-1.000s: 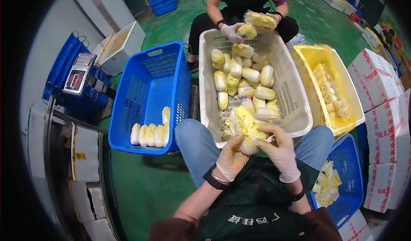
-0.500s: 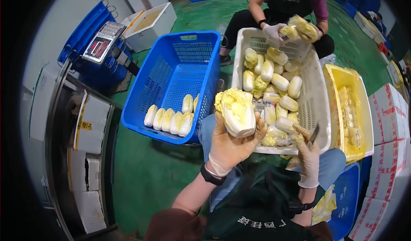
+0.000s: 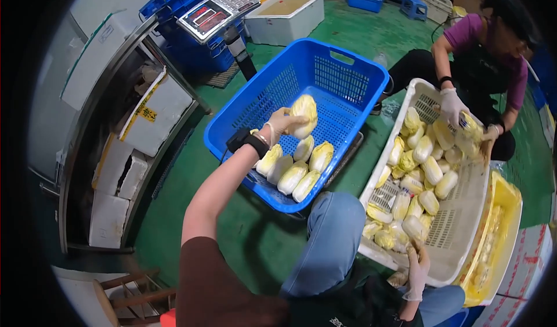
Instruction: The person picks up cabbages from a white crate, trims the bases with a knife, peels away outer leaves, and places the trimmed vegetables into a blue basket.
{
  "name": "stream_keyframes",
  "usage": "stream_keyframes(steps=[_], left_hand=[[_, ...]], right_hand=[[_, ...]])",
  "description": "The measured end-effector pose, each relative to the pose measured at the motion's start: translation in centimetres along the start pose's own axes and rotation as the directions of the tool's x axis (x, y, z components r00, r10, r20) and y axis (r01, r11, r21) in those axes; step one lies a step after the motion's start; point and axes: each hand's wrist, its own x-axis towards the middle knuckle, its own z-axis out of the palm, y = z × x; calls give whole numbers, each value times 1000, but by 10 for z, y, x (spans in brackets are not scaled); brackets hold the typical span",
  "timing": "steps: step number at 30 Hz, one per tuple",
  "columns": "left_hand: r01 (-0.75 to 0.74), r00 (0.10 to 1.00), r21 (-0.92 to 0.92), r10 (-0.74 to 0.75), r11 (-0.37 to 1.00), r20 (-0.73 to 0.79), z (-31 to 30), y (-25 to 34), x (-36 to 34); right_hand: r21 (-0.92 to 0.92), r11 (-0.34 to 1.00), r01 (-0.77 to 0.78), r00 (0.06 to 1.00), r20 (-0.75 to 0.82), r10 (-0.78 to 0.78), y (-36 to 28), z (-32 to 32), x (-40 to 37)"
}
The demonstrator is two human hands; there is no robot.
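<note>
My gloved left hand (image 3: 282, 124) is closed around a napa cabbage (image 3: 303, 116), holding it up inside the blue basket (image 3: 255, 103). Below it, several trimmed napa cabbages (image 3: 293, 178) stand in rows at the basket's near end. My gloved right hand (image 3: 417, 272) is at the near rim of the white crate (image 3: 467, 211), fingers curled; the knife it gripped half a second ago is hidden from this angle. Many napa cabbages (image 3: 429, 170) lie loosely piled in that crate, the closest just beyond my right fingertips.
Across the white crate, a co-worker's gloved hands (image 3: 455, 106) handle cabbages. A yellow-lined box (image 3: 490, 251) stands to the right. Behind the blue basket are a digital scale (image 3: 217, 13) and a white foam box (image 3: 284, 19). A metal rack (image 3: 130, 211) stands left.
My left hand has carried the cabbage from in front of me leftward into the blue basket. The view has turned left. My right hand has lowered beside the white crate; the knife blade no longer shows.
</note>
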Motion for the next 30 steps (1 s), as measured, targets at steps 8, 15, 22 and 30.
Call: stream_keyframes(steps=[8, 15, 22, 30], left_hand=[[351, 934, 670, -191, 655, -302, -20, -118, 139], [253, 956, 714, -284, 653, -79, -7, -182, 170], [201, 966, 528, -256, 825, 31, -21, -213, 173], [-131, 985, 604, 172, 786, -10, 10, -119, 120]], right_hand=[[-224, 974, -36, 999, -18, 33, 20, 4, 53], [-575, 817, 53, 994, 113, 15, 65, 8, 156], [-879, 470, -85, 942, 82, 325, 134, 70, 269], [-940, 303, -159, 973, -98, 208, 191, 116, 287]])
